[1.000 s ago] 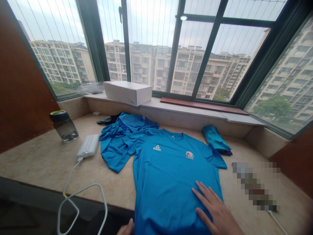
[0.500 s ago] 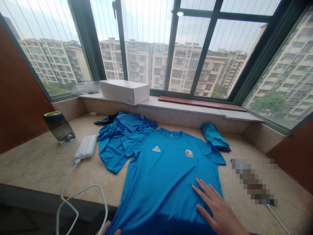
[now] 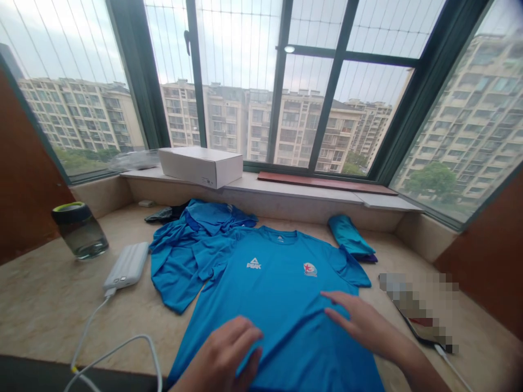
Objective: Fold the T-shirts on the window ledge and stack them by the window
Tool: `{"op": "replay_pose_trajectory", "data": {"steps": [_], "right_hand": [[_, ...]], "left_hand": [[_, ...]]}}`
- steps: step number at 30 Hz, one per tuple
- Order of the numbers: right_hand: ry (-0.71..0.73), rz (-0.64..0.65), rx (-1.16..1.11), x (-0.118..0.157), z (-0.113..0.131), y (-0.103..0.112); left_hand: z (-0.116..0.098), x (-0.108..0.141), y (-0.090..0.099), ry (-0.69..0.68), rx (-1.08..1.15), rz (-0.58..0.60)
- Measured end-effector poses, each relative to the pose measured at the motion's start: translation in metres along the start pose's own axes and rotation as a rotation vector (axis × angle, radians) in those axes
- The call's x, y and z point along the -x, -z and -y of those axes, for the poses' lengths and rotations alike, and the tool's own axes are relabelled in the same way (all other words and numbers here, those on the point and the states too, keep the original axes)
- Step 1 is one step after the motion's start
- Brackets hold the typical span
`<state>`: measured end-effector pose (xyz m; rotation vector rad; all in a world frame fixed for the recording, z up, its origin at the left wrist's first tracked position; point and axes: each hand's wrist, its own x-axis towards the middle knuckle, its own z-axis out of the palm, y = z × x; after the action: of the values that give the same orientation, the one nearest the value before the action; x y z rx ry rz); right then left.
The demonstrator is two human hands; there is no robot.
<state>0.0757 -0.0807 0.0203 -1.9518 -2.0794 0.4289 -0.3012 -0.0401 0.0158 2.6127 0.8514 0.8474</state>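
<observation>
A blue short-sleeved T-shirt (image 3: 265,294) lies front side up, with a white PEAK logo and a round red-and-white badge on its chest. My left hand (image 3: 224,354) is over the lower left of the shirt, its fingers bent and the thumb apart from them, with nothing visible in it. On the right side of the shirt, my right hand (image 3: 359,321) has its fingers stretched out and the thumb apart. Diagonal creases run across the fabric between the hands. The hem is out of view.
Crumpled blue clothing (image 3: 183,261) touches the shirt's left sleeve. A power bank (image 3: 127,267) with a white cable and a water bottle (image 3: 80,231) stand left. Behind are a white box (image 3: 200,166) and a folded teal garment (image 3: 350,237); a partly pixelated phone (image 3: 417,313) lies right.
My left hand has risen from the bottom edge and moved right, over the shirt. My right hand has turned, its fingers now pointing left. The view has tilted up a little.
</observation>
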Motion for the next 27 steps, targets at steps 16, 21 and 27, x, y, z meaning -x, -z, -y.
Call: {"op": "replay_pose_trajectory", "data": {"steps": [16, 21, 27], "right_hand": [[-0.57, -0.612, -0.117, -0.095, -0.113, 0.018], [-0.526, -0.683, -0.28, -0.111, -0.106, 0.028], [-0.072, -0.438, -0.418, -0.134, -0.047, 0.0]], "left_hand": [[0.167, -0.157, -0.036, 0.368, -0.462, 0.204], [0.174, -0.157, -0.031, 0.484, -0.558, 0.288], [0.169, -0.155, -0.031, 0.503, -0.553, 0.312]]}}
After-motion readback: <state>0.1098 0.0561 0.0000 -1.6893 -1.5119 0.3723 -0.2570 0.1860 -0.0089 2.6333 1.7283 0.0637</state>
